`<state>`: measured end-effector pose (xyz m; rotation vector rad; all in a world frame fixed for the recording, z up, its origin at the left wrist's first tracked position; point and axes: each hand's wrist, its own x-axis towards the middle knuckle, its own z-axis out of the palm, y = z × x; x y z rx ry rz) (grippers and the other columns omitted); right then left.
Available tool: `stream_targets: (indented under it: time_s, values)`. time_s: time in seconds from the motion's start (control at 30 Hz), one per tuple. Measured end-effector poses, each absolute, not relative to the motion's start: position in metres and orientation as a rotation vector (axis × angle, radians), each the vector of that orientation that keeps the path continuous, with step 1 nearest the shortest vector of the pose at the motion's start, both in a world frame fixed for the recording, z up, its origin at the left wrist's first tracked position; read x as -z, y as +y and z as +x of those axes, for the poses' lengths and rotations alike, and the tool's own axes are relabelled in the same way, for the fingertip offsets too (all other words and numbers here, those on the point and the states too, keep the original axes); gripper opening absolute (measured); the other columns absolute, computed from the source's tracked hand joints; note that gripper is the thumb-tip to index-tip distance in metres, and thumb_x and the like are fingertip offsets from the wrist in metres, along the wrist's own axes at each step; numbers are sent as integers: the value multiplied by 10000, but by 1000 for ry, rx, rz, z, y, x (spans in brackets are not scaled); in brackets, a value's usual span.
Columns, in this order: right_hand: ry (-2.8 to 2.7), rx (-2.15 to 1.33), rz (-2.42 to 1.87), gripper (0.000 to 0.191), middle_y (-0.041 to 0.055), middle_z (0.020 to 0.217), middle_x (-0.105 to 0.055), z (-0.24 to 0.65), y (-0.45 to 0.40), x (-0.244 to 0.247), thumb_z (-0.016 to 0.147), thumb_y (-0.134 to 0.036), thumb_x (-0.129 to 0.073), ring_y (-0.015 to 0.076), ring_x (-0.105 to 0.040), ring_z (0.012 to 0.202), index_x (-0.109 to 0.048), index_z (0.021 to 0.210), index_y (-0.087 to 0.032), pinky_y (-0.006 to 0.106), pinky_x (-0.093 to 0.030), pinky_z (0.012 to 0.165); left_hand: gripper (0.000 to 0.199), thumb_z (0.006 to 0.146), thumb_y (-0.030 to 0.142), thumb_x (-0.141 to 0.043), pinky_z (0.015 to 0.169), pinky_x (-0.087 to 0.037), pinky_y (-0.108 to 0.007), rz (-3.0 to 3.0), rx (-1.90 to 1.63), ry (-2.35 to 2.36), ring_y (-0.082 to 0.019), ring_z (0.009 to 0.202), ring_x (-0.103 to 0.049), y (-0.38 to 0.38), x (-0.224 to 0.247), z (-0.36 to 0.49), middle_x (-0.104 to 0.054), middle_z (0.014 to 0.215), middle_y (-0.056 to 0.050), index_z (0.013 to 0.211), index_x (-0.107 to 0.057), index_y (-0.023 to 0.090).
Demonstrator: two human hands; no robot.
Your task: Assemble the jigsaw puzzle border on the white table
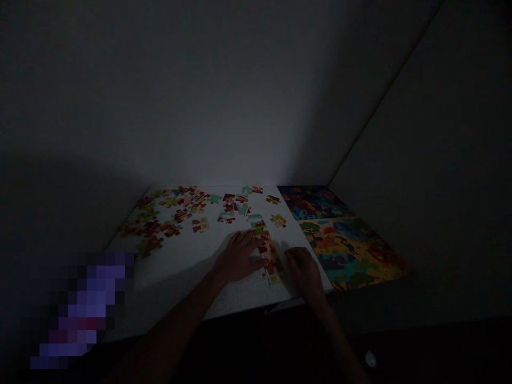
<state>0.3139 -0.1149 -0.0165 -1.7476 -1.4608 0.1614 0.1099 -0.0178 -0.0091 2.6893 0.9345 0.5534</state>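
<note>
Taking the joined strip of puzzle pieces [272, 258] as the centre and the wall [224, 106] as twelve, the left hand [239, 256] is lying palm down at nine o'clock, its fingers spreading loosely and overlapping the strip's near-left edge, the thumb pointing across it. Its forearm is slanting in from between seven and eight. The right hand [303, 266] is resting between three and four, just beside the strip, its fingers curling inward; whether they are closing fully or gripping a piece, I cannot tell. That forearm is running in from five.

The strip is lying on the white table [200, 288], roughly between the hands, the left hand partly hiding it. A heap of loose pieces [152, 226] is spreading around ten o'clock, with a smaller cluster [236, 201] sitting at eleven. A single piece [272, 199] is lying at twelve and a yellowish piece [278, 220] at one. A dark blue picture puzzle [316, 202] is occupying the space between one and two, touching a yellow animal puzzle [352, 250] at three. A pixelated purple patch [86, 304] is covering something between eight and nine. Dim light is making any lettering unreadable.
</note>
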Motion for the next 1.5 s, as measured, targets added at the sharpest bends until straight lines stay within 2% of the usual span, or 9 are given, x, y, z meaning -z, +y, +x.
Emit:
stream_targets:
  time_s: [0.17, 0.33, 0.47, 0.7, 0.83, 1.03, 1.2, 1.37, 1.5]
  values:
    - [-1544, -181, -1731, 240, 85, 911, -682, 319, -67, 10, 884, -312, -493, 195, -656, 823, -689, 867, -176, 317, -513, 765, 498, 883, 541, -593, 1155, -295, -523, 2665, -578, 940, -273, 1375, -414, -20, 6, 110, -505, 1440, -105, 1300, -558, 270]
    - [-1685, -181, -1754, 203, 74, 899, -691, 318, -17, -2, 874, -258, -514, 182, -651, 828, -699, 875, -175, 296, -497, 786, 446, 906, 504, -576, 1173, -277, -494, 2643, -615, 927, -249, 1374, -415, -22, 4, 109, -530, 1414, -87, 1286, -559, 272]
    - [-1778, -215, -1829, 228, 86, 916, -698, 315, 21, -7, 899, -267, -517, 169, -648, 808, -716, 888, -155, 259, -473, 759, 438, 914, 467, -571, 1180, -281, -485, 2615, -615, 964, -247, 1359, -440, -23, 2, 109, -533, 1412, -95, 1298, -554, 256]
    - [-1828, -242, -1869, 245, 99, 960, -734, 312, 74, -8, 910, -216, -495, 175, -660, 866, -727, 933, -143, 251, -447, 762, 413, 942, 416, -519, 1198, -276, -485, 2553, -620, 1006, -235, 1367, -444, -21, 4, 109, -516, 1445, -95, 1323, -544, 258]
    - [-1771, -181, -1884, 260, 122, 996, -736, 313, 88, -6, 921, -208, -480, 188, -667, 931, -726, 948, -129, 260, -457, 816, 407, 952, 391, -511, 1191, -293, -502, 2530, -614, 1018, -243, 1363, -455, -18, 6, 109, -523, 1446, -93, 1336, -539, 258]
    - [-1734, -97, -1889, 249, 128, 1148, -711, 323, 89, 4, 908, -224, -503, 220, -629, 1127, -731, 989, -164, 303, -447, 981, 371, 954, 302, -504, 1161, -336, -515, 2486, -648, 1038, -237, 1339, -480, -16, 7, 109, -536, 1435, -81, 1319, -553, 252]
    - [-1723, -126, -1829, 277, 110, 1362, -603, 338, 85, 12, 881, -201, -498, 227, -588, 1212, -708, 1061, -177, 337, -439, 1040, 339, 935, 253, -521, 1117, -412, -448, 2410, -727, 1063, -221, 1290, -521, -17, 7, 108, -579, 1385, -74, 1263, -605, 237]
    - [-1764, -143, -1834, 268, 106, 1257, -670, 346, 86, 20, 855, -197, -505, 236, -615, 1167, -716, 1021, -181, 358, -442, 1046, 309, 904, 195, -530, 1045, -485, -412, 2373, -882, 1103, -214, 1204, -576, -22, 5, 104, -630, 1309, -55, 1178, -660, 250]
    - [-1797, -122, -1837, 267, 102, 1209, -695, 348, 87, 22, 850, -216, -500, 229, -646, 1093, -731, 979, -186, 333, -471, 990, 335, 866, 114, -510, 1003, -512, -389, 2340, -987, 1131, -197, 1143, -613, -23, 5, 101, -670, 1231, -48, 1119, -683, 250]
